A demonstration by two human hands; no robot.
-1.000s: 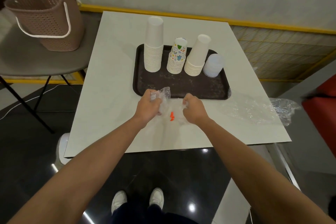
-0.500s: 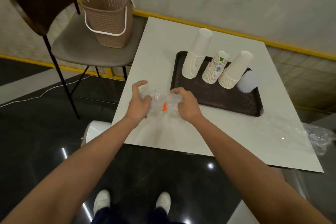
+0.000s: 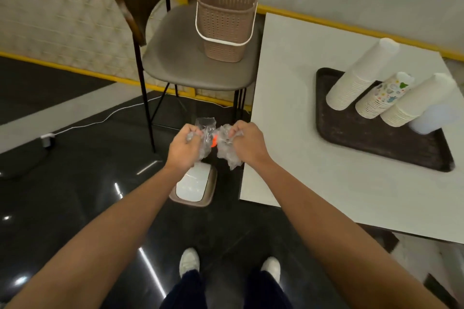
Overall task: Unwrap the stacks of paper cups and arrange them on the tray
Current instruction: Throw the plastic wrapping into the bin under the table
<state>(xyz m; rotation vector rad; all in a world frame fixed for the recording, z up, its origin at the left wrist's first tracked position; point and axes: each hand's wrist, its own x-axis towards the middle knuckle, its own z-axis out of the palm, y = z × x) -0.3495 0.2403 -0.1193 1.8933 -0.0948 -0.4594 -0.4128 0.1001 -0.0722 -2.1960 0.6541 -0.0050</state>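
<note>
Far left on the floor: a plug block on a white cable, not your concern. Next comes the chair w/ the brown basket standing on its seat, well apart from the work. Your left hand is fisted round one end of the plastic wrap, fingers curled tight into it. The wrap is crumpled and bunched short btwn both fists, long axis running left-right, w/ an orange mark at the middle. Key relation: the bin sits on the floor right below the wrap, almost under your left hand, so that hand is the nearer one. The drop prob. goes straight down, but the white lid looks closed and may need a nudge first. Your right hand grips the other end, also curled on plastic, beside the table edge, not over it. Further right, the tray holds the cups upside down in a row: tall white stack, printed stack, second white stack. A pale translucent stack at the end is too blurred to ID. Arranging looks done; only the rubbish remains.
</note>
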